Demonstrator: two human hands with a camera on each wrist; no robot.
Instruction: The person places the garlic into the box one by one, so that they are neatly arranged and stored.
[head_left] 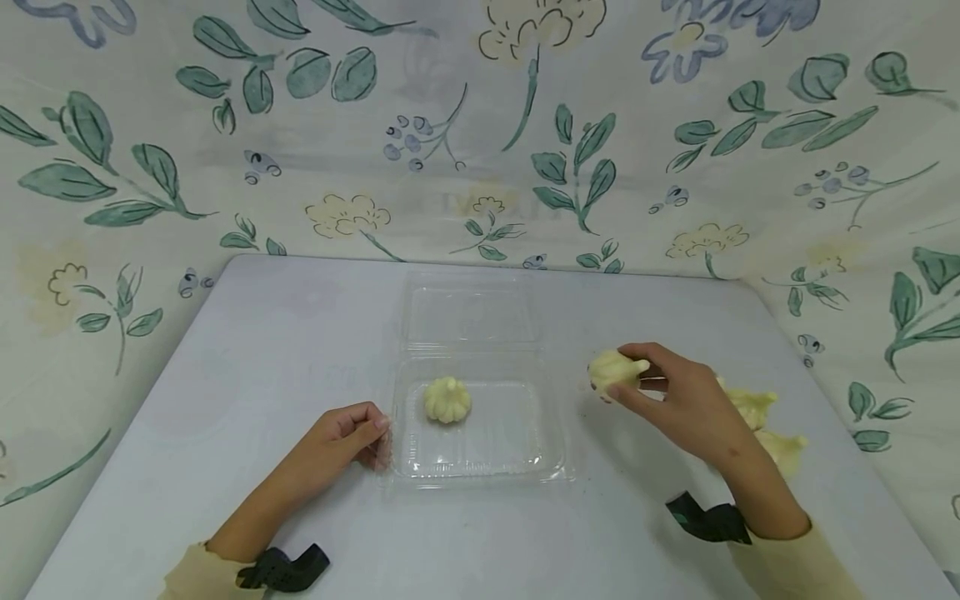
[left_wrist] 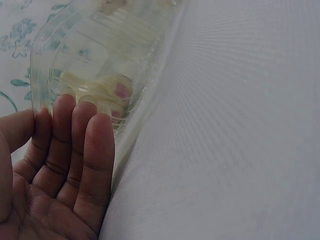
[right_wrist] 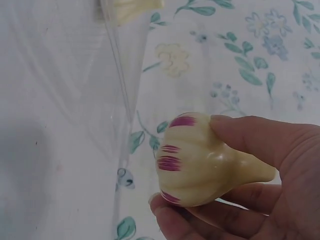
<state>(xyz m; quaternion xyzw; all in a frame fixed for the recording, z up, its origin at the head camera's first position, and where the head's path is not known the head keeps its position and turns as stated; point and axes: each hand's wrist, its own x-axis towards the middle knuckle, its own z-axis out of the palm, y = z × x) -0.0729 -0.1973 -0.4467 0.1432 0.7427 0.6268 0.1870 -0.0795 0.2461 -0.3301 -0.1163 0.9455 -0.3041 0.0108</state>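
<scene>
A clear hinged plastic container [head_left: 480, 454] lies open on the table, its lid [head_left: 471, 312] folded back. Inside its base, toward the left, sits one pale yellow garlic bulb [head_left: 447, 400], stem up. My left hand [head_left: 352, 435] pinches the container's left edge; in the left wrist view, fingertips [left_wrist: 99, 131] lie against the clear wall. To the right of the container, my right hand [head_left: 678, 400] holds a second garlic bulb [right_wrist: 195, 160] above the table between thumb and fingers. Purple streaks mark that bulb, and its stem points toward the palm.
More garlic bulbs [head_left: 782, 450] lie on the table at the right, partly hidden behind my right hand and forearm. The white table [head_left: 315, 333] ends at a flower-patterned cloth [head_left: 450, 217] behind and at both sides.
</scene>
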